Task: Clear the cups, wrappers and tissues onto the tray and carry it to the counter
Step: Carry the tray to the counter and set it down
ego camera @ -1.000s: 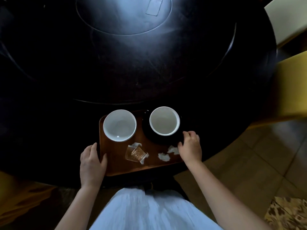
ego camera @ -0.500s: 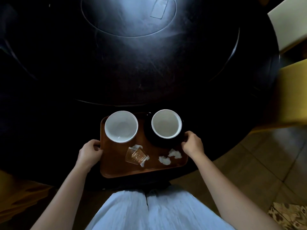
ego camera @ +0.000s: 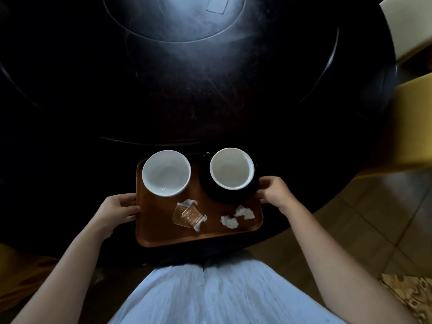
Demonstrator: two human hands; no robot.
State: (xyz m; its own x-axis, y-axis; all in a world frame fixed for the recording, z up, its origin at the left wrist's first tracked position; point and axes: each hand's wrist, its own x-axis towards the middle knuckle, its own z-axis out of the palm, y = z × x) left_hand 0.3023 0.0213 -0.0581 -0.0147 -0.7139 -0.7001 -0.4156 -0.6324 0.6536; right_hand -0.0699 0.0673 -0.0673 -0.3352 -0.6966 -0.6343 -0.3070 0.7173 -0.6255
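Observation:
A brown wooden tray (ego camera: 161, 232) sits at the near edge of the dark round table (ego camera: 210, 90). On it stand a white cup (ego camera: 166, 173) at the back left and a second white cup (ego camera: 231, 168) on a black saucer (ego camera: 218, 195) at the back right. A clear plastic wrapper (ego camera: 188, 215) lies in the middle, with two crumpled white tissues (ego camera: 236, 217) to its right. My left hand (ego camera: 119, 210) grips the tray's left rim. My right hand (ego camera: 274, 191) grips the right rim beside the saucer.
A yellow chair (ego camera: 411, 127) stands to the right of the table, with a pale surface (ego camera: 406, 22) behind it. Tiled floor (ego camera: 374, 225) shows at the right, and a patterned cushion (ego camera: 411, 295) at the bottom right. My white skirt fills the foreground.
Both hands went from lying flat near the tray's front corners to closing around its left and right rims. The tray now looks slightly closer to me.

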